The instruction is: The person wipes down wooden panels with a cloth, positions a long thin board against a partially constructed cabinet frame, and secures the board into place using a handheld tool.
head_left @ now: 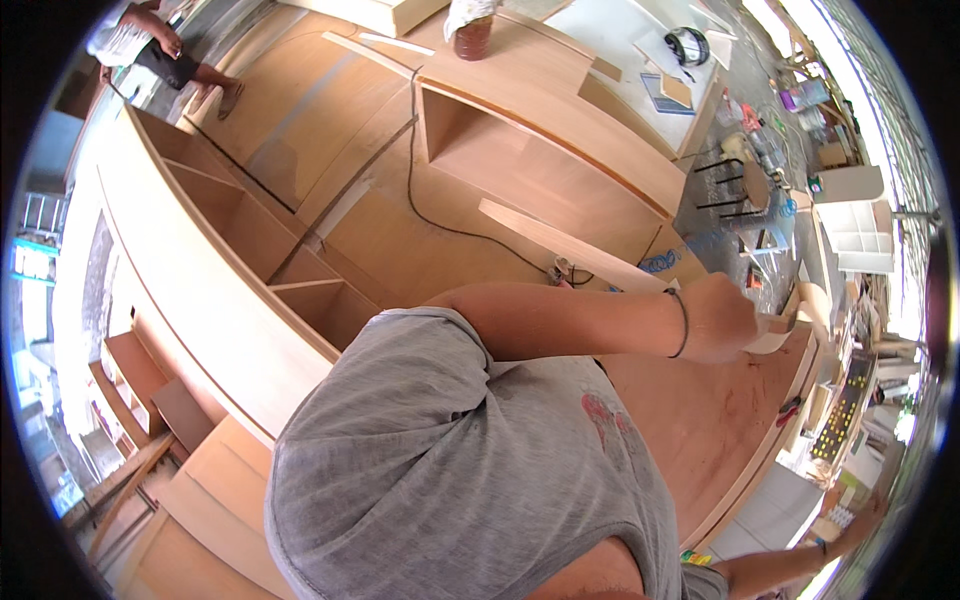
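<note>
While the left hand (715,318) is stretched over the reddish-brown surface (690,430), its fingers are mostly turned away, so I cannot tell how far they close or whether they grip the pale curved piece (770,340) just beside them, at the surface's upper right corner. A red-and-black tool (790,409) lies at the right edge. The right hand (868,512) is too blurred to tell its fingers' opening or hold.

Left hand (718,315), fingertips hidden; right hand (866,515), blurry; another person (130,42), partly cropped
</note>
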{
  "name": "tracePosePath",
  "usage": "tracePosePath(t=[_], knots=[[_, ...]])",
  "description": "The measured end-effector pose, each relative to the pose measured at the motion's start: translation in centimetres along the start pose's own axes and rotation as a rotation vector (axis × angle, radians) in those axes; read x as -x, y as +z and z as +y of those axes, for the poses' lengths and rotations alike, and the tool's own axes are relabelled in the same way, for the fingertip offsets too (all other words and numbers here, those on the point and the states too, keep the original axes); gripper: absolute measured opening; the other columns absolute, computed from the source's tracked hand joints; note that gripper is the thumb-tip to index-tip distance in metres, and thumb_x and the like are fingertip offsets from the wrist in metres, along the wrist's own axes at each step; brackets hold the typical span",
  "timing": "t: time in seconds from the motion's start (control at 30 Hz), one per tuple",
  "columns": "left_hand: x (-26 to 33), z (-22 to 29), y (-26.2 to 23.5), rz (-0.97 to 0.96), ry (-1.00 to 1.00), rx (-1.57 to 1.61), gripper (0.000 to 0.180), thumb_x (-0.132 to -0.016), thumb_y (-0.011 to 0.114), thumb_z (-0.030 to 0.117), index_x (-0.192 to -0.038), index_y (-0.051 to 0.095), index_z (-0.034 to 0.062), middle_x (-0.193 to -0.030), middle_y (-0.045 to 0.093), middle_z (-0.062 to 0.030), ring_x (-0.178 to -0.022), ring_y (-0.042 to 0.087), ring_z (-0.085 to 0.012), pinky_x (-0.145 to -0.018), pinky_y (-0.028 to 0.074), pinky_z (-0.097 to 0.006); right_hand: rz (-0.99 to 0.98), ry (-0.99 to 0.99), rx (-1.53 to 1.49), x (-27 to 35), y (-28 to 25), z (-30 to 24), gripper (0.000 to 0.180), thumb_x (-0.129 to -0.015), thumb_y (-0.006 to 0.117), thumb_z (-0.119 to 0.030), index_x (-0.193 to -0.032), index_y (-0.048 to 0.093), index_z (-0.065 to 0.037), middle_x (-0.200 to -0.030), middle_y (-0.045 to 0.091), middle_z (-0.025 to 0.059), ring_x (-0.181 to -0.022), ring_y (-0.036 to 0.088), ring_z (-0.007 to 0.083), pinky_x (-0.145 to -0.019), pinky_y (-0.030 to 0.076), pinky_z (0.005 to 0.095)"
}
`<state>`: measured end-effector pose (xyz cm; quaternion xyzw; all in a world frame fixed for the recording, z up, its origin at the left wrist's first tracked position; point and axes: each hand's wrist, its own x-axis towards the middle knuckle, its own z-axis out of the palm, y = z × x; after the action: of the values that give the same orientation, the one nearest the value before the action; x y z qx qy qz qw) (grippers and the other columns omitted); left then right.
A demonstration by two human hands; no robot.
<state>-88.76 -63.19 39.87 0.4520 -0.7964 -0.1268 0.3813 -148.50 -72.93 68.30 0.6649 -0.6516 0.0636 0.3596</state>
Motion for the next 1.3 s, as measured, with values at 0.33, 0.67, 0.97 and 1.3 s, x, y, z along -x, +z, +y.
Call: tracePosePath(t=[0.33,0.67,0.97,1.3], knots=[[5.8,-4.3,-0.5,-0.294,-0.156,-0.036,0.022,-0.070,0.064,0.022,-0.086,0.061,0.0070,-0.070,0.063,-0.0115,-0.069,0.063,-0.0330,-0.059,0.048,-0.042,-0.769,-0.938,-1.038,12.7,-0.8,-52.5,0.022,-0.081,0.062,-0.021,-0.093,0.062,-0.002,-0.083,0.057,0.0169,-0.078,0.056,0.0218,-0.065,0.045,0.0305],[18.7,-13.9,-7.4,0.283,-0.644,-0.458,0.040,-0.065,0.068,0.008,-0.104,0.059,0.0103,-0.098,0.058,-0.0065,-0.098,0.053,-0.0264,-0.091,0.036,-0.044,-0.823,-0.911,-1.042,5.1,2.5,-56.3,0.024,-0.083,0.061,-0.023,-0.079,0.059,0.000,-0.060,0.049,0.0167,-0.054,0.048,0.0279,-0.053,0.037,0.0364],[17.4,-16.3,-9.7,0.537,-0.902,-0.847,0.034,-0.071,0.064,0.008,-0.104,0.060,0.0102,-0.114,0.054,-0.0068,-0.118,0.043,-0.0294,-0.103,0.023,-0.051,-0.978,-1.022,-1.090,-0.5,9.8,-63.3,0.026,-0.084,0.062,-0.022,-0.079,0.056,0.002,-0.057,0.043,0.0129,-0.050,0.042,0.0158,-0.049,0.034,0.0325],[17.2,-21.2,-7.4,1.676,-0.886,0.250,0.068,-0.081,0.053,-0.005,-0.137,0.018,0.0094,-0.135,0.031,-0.0164,-0.115,0.046,-0.0308,-0.094,0.043,-0.039,-1.327,-1.075,-1.317,0.7,18.9,-68.3,0.027,-0.088,0.058,-0.024,-0.078,0.056,0.001,-0.056,0.045,-0.0015,-0.049,0.042,0.0065,-0.045,0.036,0.0250]])
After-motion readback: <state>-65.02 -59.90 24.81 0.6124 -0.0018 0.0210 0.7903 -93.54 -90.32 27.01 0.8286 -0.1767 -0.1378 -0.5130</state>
